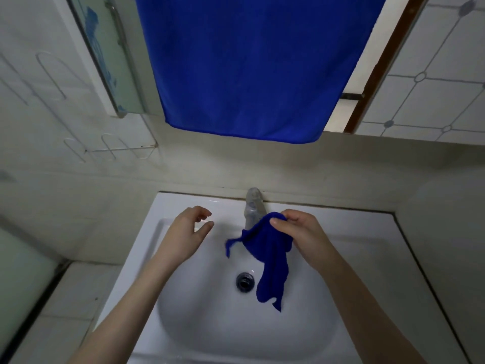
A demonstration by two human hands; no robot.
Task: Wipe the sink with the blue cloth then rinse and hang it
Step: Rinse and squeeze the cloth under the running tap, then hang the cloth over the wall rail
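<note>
The right hand (296, 232) pinches the top of the blue cloth (270, 258) between thumb and curled fingers, and the cloth hangs limp over the middle of the sink (210, 324). The left hand (189, 232) holds nothing and hovers with its fingers loosely bent above the sink's back left part. To wipe well, the free hand should probably help bunch the cloth into a pad, so no loose tail drags across the drain (244, 281). The basin seems to hold no standing water; I cannot tell whether the cloth's lowest corner touches it. The tap (253, 208) stands at the back edge, and a big blue towel (249, 61) hangs above.
</note>
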